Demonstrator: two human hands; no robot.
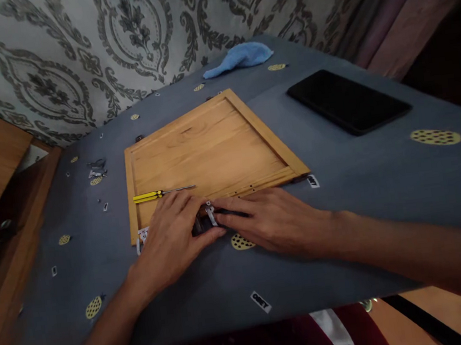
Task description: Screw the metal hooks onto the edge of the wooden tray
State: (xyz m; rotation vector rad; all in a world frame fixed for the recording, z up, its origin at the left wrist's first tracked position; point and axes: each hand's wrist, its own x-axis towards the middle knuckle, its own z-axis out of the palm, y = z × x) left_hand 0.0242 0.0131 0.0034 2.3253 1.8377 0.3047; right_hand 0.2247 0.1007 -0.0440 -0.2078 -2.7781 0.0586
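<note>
Fingers [237, 203] of the right hand [276, 220], parted, and the left hand's [171, 233] spread thumb and forefinger are flanking a metal fitting [211, 216] at the wooden panel's [202, 148] near edge; whether they are pinching is unclear.

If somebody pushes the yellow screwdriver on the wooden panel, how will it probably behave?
The screwdriver would likely stay stiff, since its thin shaft looks straight and metallic. It may roll or swing, because it seems to lie loose on the panel. It is probably light, being so slim.
</note>
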